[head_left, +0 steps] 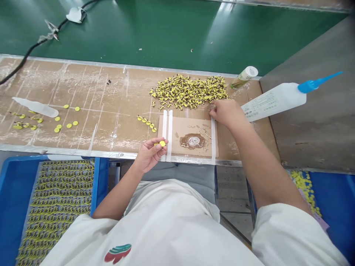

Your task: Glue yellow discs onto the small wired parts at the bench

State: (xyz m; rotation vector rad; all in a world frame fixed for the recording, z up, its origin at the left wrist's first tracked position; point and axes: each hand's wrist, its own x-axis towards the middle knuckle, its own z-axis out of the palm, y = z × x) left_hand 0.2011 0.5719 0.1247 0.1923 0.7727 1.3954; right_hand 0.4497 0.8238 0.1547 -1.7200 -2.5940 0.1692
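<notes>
My left hand (149,155) is closed around small yellow discs, one of them, a round yellow disc (162,143), showing at the fingertips above the cardboard's left edge. My right hand (226,112) reaches to the front right edge of a heap of small yellow-and-black pieces (188,90). Its fingers are pinched together, and whatever is between them is too small to make out. Below it lies a cardboard sheet (191,127) with white tape strips and a wet brown patch around a clear glossy blob (194,141). A short row of yellow discs with dark pieces (146,122) lies left of the sheet.
A white bottle with blue nozzle (277,99) leans at right near a small white-capped container (245,77). Loose yellow discs (75,123) and a white pointed nozzle-like piece (37,107) lie left. Blue bins (100,181) flank me below. A black cable (27,53) crosses the upper left.
</notes>
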